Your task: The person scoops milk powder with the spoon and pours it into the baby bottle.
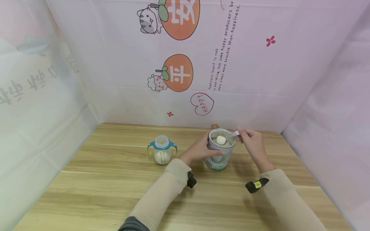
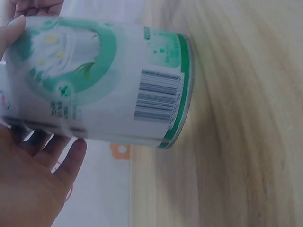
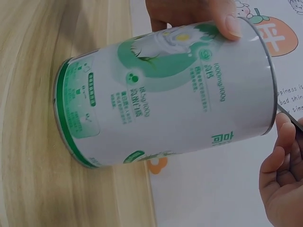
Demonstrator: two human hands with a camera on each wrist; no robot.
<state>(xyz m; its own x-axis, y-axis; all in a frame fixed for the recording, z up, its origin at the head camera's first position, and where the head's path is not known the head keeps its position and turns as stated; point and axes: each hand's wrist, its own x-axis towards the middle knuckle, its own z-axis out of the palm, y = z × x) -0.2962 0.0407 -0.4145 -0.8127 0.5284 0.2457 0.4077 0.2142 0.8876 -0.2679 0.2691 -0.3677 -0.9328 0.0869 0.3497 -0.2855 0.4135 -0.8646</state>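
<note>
A white and green milk powder can (image 1: 216,163) stands on the wooden table, its top uncovered. My left hand (image 1: 199,149) grips the can around its near left side, thumb across the front. At the right rim, my right hand (image 1: 252,145) pinches the handle of a metal spoon (image 1: 233,135). The spoon's bowl is inside the can's mouth and bears a rounded heap of pale powder (image 1: 221,140). In the right wrist view, the spoon's handle (image 3: 289,115) shows beside the can's rim, between the curled fingers (image 3: 284,137). The powder level deeper in the can is hidden.
Left of the can stands a lidless baby bottle (image 1: 162,155) with a blue collar and two handles, with white powder in its lower part. A printed cloth (image 1: 245,80) hangs behind the table (image 1: 115,192), with more cloth along both sides.
</note>
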